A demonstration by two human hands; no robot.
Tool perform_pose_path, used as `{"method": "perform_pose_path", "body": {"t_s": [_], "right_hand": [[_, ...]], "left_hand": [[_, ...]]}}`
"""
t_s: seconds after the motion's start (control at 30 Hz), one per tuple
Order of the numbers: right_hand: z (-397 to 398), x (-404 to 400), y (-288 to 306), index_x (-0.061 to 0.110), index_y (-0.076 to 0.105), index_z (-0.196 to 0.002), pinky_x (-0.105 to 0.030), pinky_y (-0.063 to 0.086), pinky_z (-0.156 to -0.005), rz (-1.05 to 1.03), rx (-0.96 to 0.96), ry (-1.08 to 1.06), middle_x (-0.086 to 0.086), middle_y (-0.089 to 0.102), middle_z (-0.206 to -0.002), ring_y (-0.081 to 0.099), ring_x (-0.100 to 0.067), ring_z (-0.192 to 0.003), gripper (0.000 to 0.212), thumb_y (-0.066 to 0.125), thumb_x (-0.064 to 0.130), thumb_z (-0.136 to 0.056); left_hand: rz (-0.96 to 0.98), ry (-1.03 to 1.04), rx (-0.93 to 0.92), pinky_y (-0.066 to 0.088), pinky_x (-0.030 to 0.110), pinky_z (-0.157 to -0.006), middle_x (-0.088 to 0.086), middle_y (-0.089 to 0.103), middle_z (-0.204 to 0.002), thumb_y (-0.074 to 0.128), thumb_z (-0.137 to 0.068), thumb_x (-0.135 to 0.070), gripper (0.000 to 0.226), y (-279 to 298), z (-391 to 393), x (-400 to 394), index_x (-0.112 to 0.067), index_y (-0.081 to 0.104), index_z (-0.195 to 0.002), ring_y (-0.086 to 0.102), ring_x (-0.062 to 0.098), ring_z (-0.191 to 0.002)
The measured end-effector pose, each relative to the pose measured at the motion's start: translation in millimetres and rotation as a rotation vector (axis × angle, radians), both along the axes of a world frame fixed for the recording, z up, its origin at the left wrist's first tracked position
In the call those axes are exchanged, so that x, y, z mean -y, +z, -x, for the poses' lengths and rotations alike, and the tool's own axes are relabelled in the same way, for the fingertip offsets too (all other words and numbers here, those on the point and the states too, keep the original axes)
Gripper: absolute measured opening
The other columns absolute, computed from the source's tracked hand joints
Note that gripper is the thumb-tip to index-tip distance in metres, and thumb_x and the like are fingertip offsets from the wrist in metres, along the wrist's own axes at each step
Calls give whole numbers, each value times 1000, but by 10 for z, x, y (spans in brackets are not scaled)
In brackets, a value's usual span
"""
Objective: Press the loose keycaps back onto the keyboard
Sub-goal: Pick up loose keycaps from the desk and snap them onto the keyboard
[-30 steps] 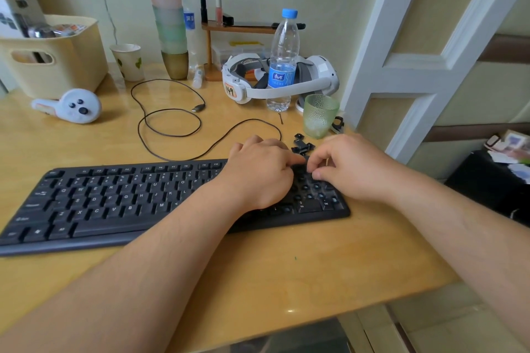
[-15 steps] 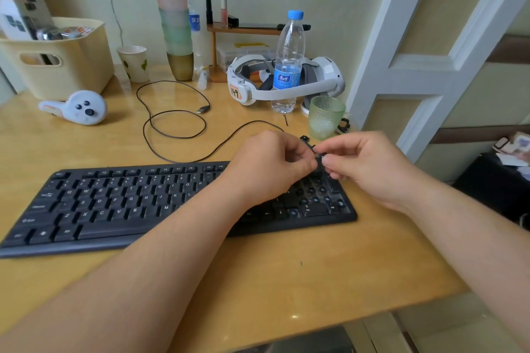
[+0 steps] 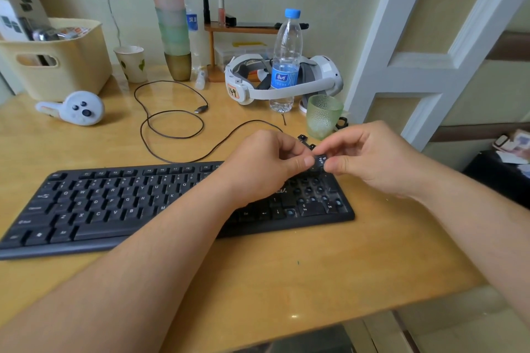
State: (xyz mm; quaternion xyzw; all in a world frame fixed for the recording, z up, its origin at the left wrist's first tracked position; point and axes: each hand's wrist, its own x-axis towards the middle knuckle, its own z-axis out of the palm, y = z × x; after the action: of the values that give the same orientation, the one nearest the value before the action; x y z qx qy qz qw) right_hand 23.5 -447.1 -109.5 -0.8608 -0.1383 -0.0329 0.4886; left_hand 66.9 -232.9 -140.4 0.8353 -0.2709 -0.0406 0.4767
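— What are the hands doing?

— Both are pinched on one keycap (image 3: 321,163), held in the air just above the right end of the keyboard (image 3: 120,203). The left hand (image 3: 266,165) has it by thumb and finger, the right hand (image 3: 370,157) by its fingertips. A few more keycaps (image 3: 304,142) lie on the bench (image 3: 286,275) just beyond, near the green cup (image 3: 323,115).

— How should it go on?

— I'd turn it legend-up, read it, line it square over its bare socket in the number pad, then press straight down until it seats.

— Anything you can't see?

— The left wrist covers the keys between the letters and the pad, so I can't count the empty sockets. The legend is too small to be sure of.
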Motion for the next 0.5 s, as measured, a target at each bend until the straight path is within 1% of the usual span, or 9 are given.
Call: {"method": "perform_pose_path", "body": {"t_s": [0.07, 0.13, 0.2, 0.23, 0.3, 0.37, 0.4, 0.43, 0.5], "right_hand": [[-9, 4, 44, 25, 79, -94, -16, 53, -74, 36, -2, -3, 9, 77, -80, 67, 2, -73, 32, 76, -5, -85], [-30, -5, 80, 28, 79, -97, -15, 53, -75, 93, -4, 2, 14, 77, -84, 69, 3, -77, 32, 76, -2, -87], [-55, -7, 105, 34, 79, -99, -19, 52, -81, 167, -12, 29, 14, 78, -89, 70, 0, -85, 35, 76, 1, -88], [-61, -5, 119, 37, 79, -100, -22, 52, -83, 203, -15, 49, 12, 78, -90, 70, -2, -86, 36, 76, 3, -88], [-75, 0, 139, 39, 79, -100, -28, 54, -88, 261, 0, 66, 10, 77, -91, 70, -9, -90, 36, 78, 5, -87], [-75, 4, 158, 41, 79, -100, -28, 56, -90, 257, 13, 56, 8, 77, -91, 71, -11, -92, 38, 80, 6, -85], [-70, 0, 167, 40, 78, -99, -25, 56, -89, 228, 24, 43, 8, 77, -90, 71, -9, -88, 39, 82, 5, -83], [-69, -7, 169, 38, 77, -96, -23, 57, -85, 194, 42, 25, 7, 77, -87, 70, -7, -83, 37, 83, 4, -80], [-73, -2, 165, 30, 76, -86, -20, 54, -77, 165, 87, -25, 9, 75, -82, 66, -2, -75, 29, 85, 3, -78]], "left_hand": [[5, -18, -27, 45, 18, -67, -18, 71, -74, 74, -95, -39, 9, 9, -2, -7, -32, 79, -92, 57, -6, -64], [-5, -46, -55, 45, 14, -67, -15, 72, -77, 75, -94, -41, 11, 26, 8, -16, -31, 79, -92, 58, -5, -66], [-22, -62, -74, 44, 9, -63, -14, 71, -74, 75, -93, -43, 15, 39, 16, -25, -29, 79, -90, 56, -5, -64], [-30, -70, -85, 43, 9, -61, -14, 68, -71, 74, -94, -44, 18, 41, 16, -30, -27, 79, -88, 55, -3, -62], [-37, -90, -118, 43, 11, -63, -13, 67, -69, 71, -95, -45, 24, 50, 20, -32, -24, 79, -86, 53, 0, -63], [3, -102, -178, 48, 19, -79, -11, 76, -80, 67, -98, -45, 26, 56, 15, -27, -24, 81, -90, 63, 7, -77], [29, -100, -201, 49, 26, -88, -10, 78, -86, 66, -99, -44, 25, 61, 12, -22, -25, 81, -93, 67, 12, -85], [45, -95, -210, 49, 30, -92, -11, 79, -90, 66, -100, -41, 23, 69, 11, -22, -25, 81, -95, 67, 16, -87], [48, -85, -199, 50, 30, -86, -12, 80, -90, 66, -101, -37, 20, 79, 10, -17, -26, 81, -95, 62, 13, -80]]}}
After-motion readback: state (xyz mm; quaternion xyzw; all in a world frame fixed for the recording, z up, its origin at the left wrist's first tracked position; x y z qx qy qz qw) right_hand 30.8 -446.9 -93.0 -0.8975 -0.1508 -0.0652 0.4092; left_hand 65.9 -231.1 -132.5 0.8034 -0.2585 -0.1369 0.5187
